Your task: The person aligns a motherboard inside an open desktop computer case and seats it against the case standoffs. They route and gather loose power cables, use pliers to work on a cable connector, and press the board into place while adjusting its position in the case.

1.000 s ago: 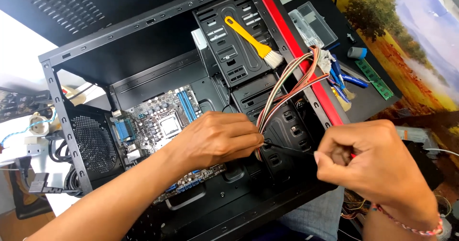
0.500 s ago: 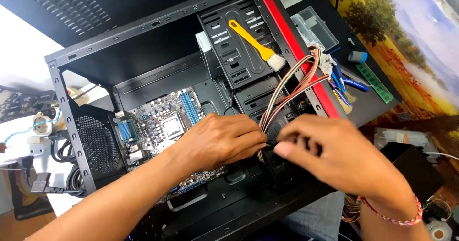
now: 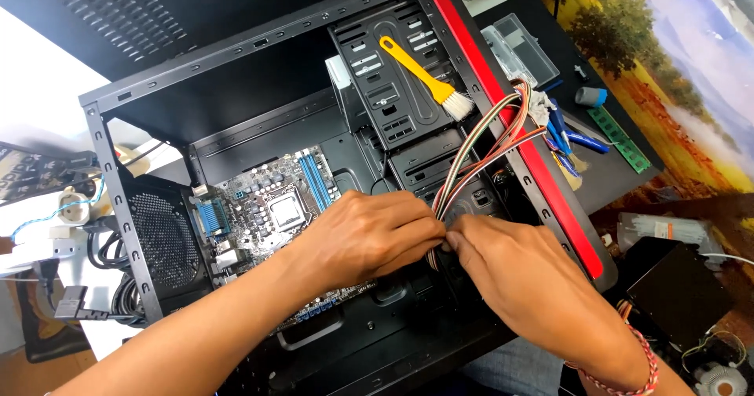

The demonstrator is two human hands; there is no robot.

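both hands meeting inside the open pc case point(image 3: 118, 207), left hand point(image 3: 369, 235) and right hand point(image 3: 514, 266) pinching the wire bundle point(image 3: 479, 156), motherboard point(image 3: 271, 207) just left of them

Bright, even daylight on my feed, strongest from the left: the white surface point(image 3: 47, 129) at the left edge is blown out, no detail there. The inside of the black computer case point(image 3: 259, 66) goes dark, with detail lost under its top panel and along the bottom. Soft shadows only; I see a faint one under my left hand point(image 3: 369, 235) and right hand point(image 3: 518, 274). Mild sheen on the red front strip point(image 3: 510, 121). Focus is sharp at the centre, motherboard point(image 3: 271, 207) crisp. Slight wide-angle bend at the edges, and the corners look a little soft. No motion blur.
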